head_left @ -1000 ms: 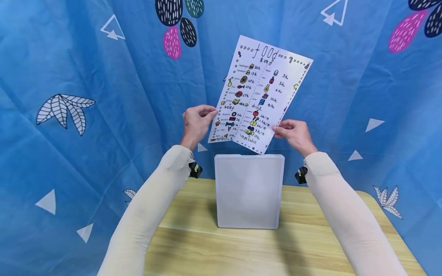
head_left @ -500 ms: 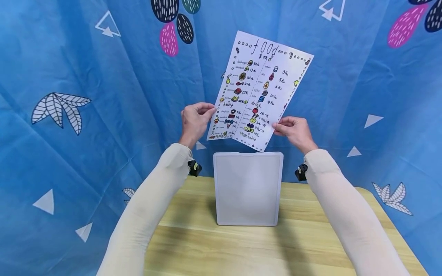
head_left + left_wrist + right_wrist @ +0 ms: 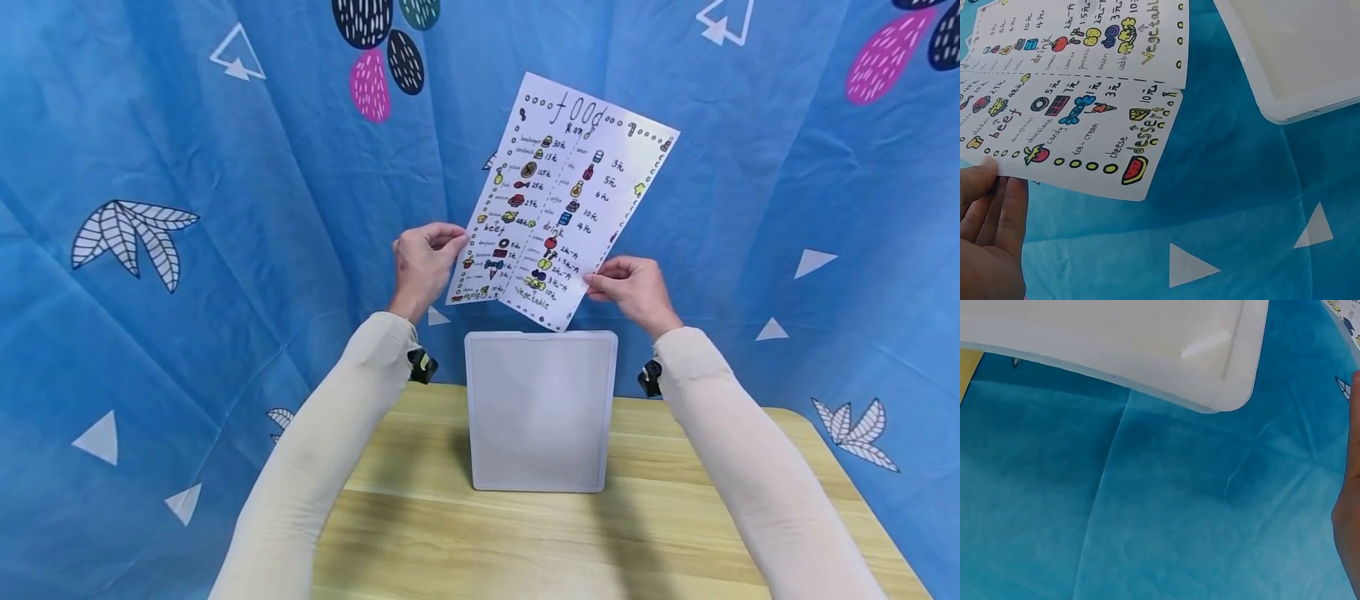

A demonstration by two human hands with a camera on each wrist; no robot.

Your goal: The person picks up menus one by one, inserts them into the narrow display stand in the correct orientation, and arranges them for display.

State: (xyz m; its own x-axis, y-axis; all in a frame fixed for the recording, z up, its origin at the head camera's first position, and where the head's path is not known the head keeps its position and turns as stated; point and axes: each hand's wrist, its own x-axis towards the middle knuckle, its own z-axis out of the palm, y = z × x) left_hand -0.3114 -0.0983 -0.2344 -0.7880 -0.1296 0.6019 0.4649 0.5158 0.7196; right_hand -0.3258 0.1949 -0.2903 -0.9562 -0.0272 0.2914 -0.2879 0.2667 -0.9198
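A hand-drawn paper menu [image 3: 555,200], headed "food" with small coloured food drawings and prices, is held up tilted in front of the blue cloth. My left hand [image 3: 425,265] pinches its left edge between thumb and fingers; the left wrist view shows that hand [image 3: 991,225] at the edge beside the word "beef". On the other side, my right hand [image 3: 636,292] pinches the lower right edge. A lengthwise fold bends the sheet slightly. Just below its bottom corner stands a white framed panel [image 3: 542,412], upright on the table. The right wrist view catches only part of the right hand [image 3: 1349,487].
The light wooden table [image 3: 450,542] lies under the panel, its rounded far right corner in view. A blue patterned cloth [image 3: 225,333] hangs behind and to both sides. Small black cameras sit at both wrists.
The menu has turned slightly, its bottom shifting a little to the left along with my right hand. Both hands keep their pinch on it. The panel stays in place.
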